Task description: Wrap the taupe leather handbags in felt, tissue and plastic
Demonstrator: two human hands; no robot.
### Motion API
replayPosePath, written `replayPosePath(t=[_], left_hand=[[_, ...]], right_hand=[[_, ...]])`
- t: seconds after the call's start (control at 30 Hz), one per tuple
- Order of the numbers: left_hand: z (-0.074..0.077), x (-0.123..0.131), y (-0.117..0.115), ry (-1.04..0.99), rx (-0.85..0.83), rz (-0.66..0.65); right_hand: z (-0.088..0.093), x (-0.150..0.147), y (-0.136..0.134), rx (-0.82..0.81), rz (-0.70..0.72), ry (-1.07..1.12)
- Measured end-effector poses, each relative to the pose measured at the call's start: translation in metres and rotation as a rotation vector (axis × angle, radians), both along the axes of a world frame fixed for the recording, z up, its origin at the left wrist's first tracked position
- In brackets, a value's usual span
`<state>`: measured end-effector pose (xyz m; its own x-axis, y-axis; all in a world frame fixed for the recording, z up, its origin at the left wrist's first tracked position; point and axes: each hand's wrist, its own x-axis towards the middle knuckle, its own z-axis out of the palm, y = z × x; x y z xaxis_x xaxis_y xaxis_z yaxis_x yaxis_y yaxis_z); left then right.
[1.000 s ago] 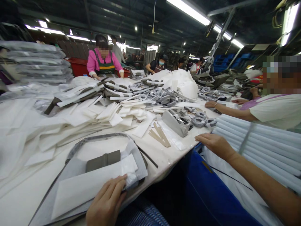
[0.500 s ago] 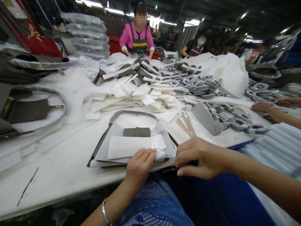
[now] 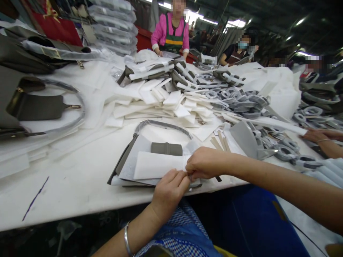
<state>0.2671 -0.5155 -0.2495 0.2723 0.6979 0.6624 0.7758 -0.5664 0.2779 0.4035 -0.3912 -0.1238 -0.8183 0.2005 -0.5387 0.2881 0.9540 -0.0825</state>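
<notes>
A flat grey bag (image 3: 125,157) with a curved strap lies at the near table edge, wrapped in white padding sheets (image 3: 158,165); a grey leather flap (image 3: 166,148) shows on top. My left hand (image 3: 169,192) rests curled on the near right corner of the padding. My right hand (image 3: 205,163) meets it there, fingers pinched on the same corner of the white wrapping. What lies under the fingers is hidden.
White foam sheets (image 3: 171,103) and grey strap rolls (image 3: 235,100) are heaped mid-table. Another grey bag (image 3: 34,107) lies at the left. White tubes (image 3: 329,167) and another person's hand (image 3: 317,135) are at the right. A person in pink (image 3: 171,32) stands at the far end.
My right hand moved left from the table's right edge onto the bag's corner and closed beside my left hand. The view swung left and down.
</notes>
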Motion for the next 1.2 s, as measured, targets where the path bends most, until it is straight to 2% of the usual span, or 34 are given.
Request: replayPosePath(t=[0.13,0.37,0.53,0.7,0.83,1.0,1.1,1.2], left_hand=[[0.002,0.0,0.001,-0.011,0.006,0.007],[0.004,-0.002,0.0,-0.006,0.04,-0.012],[0.004,-0.003,-0.001,0.01,0.022,-0.021],[0.003,-0.002,-0.001,0.009,0.014,-0.017],[-0.001,-0.002,0.0,0.003,0.051,-0.017],[-0.004,-0.002,0.0,0.006,0.088,-0.019],[-0.006,-0.002,-0.001,-0.001,0.12,-0.022],[-0.007,-0.002,-0.001,-0.009,0.154,-0.023]], right_hand=[[0.001,-0.017,0.002,0.057,0.032,-0.127],[-0.003,-0.036,0.007,0.066,0.002,-0.292],[-0.008,-0.036,0.019,0.15,0.059,-0.219],[-0.018,-0.028,0.045,0.162,0.061,-0.137],[-0.028,-0.021,0.068,0.118,-0.039,-0.076],[-0.036,-0.008,0.094,0.031,-0.256,0.066],[-0.034,0.005,0.101,0.116,-0.413,0.223],[-0.03,0.02,0.089,0.193,-0.497,0.348]])
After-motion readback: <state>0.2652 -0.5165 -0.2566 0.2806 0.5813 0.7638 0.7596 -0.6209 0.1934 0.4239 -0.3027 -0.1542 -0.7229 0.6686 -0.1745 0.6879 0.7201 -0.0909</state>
